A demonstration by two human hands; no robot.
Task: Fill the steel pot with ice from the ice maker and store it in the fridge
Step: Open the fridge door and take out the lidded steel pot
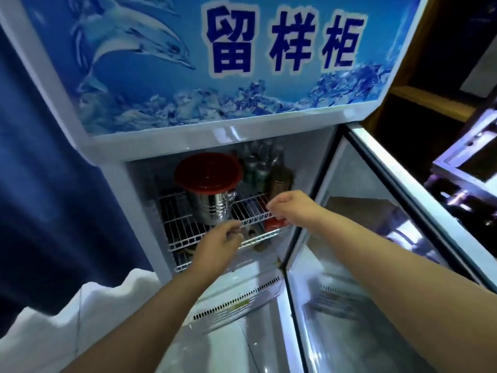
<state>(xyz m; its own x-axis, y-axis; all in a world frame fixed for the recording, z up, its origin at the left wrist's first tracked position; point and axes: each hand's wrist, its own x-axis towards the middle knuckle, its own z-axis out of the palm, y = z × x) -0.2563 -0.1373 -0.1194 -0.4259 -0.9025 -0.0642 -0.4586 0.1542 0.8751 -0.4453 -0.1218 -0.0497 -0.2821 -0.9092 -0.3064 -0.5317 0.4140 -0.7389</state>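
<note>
Steel pot (215, 208) with red lid (208, 172) on fridge (107, 149) wire shelf (183, 224), just behind and between the hands, left hand (220, 246) and right hand (291, 205) loosely curled at shelf's front edge, grip on wire unclear

The shiny ribbed steel pot (215, 210) stands upright under a red lid (208, 170) on a white wire shelf (185, 227) inside the fridge (242, 133), whose glass door (376, 238) is open.
</note>
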